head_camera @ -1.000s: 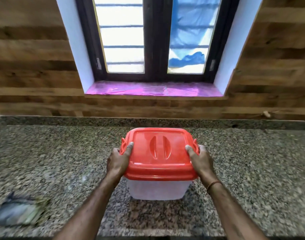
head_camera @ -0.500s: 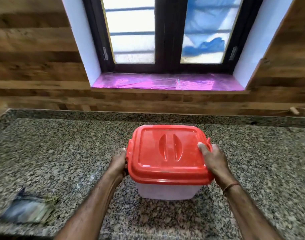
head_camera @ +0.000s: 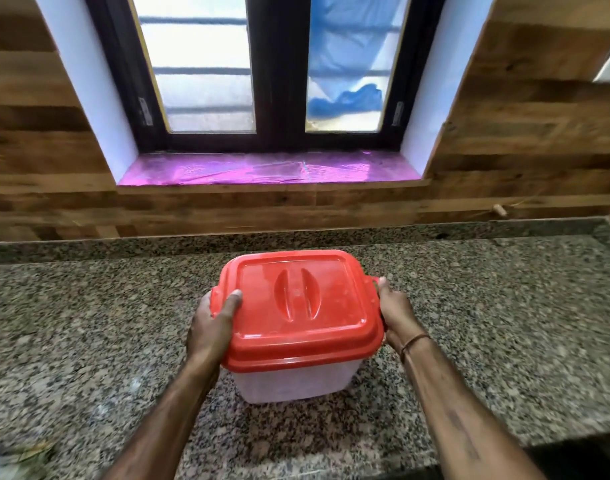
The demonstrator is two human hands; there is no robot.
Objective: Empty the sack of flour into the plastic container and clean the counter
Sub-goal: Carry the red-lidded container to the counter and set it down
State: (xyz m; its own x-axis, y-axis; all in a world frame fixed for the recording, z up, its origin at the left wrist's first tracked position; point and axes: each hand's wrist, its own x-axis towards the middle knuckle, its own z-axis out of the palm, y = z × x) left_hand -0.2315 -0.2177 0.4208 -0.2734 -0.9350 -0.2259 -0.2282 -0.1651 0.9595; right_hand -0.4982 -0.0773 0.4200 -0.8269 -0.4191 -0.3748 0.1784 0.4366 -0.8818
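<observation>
Grip: left hand point(head_camera: 211, 327) clamps the left edge of the red lid point(head_camera: 296, 327) — thumb flat on top, fingers curled below the rim and out of sight. Right hand point(head_camera: 397, 315) clasps the opposite edge, thumb tip against the rim beside the latch tab point(head_camera: 374, 279), its fingers hidden behind the box. Both hands are closed on the lid, neither spread. Counter point(head_camera: 89, 323): speckled granite, runs the full width under a window. Plastic container point(head_camera: 296, 382): translucent body, stands mid-counter directly in front of the person, between the two forearms; contents not readable through the wall. Lid covers the body fully and looks seated. Handle recess point(head_camera: 298, 299) at lid centre, untouched. A blurred bundle point(head_camera: 16, 460) at the near-left corner of the counter, well apart from the container, may be the sack; cannot tell. Judgement: the step in hand is freeing the lid, so pouring has not begun. To do it well: release the two side latches evenly rather than prying one side, keep the body planted on the granite while lifting, raise the lid level, and set it down near but clear of the mouth so the sack can be tipped straight over the opening. Risk — a one-sided pull could tilt or skid the box.
</observation>
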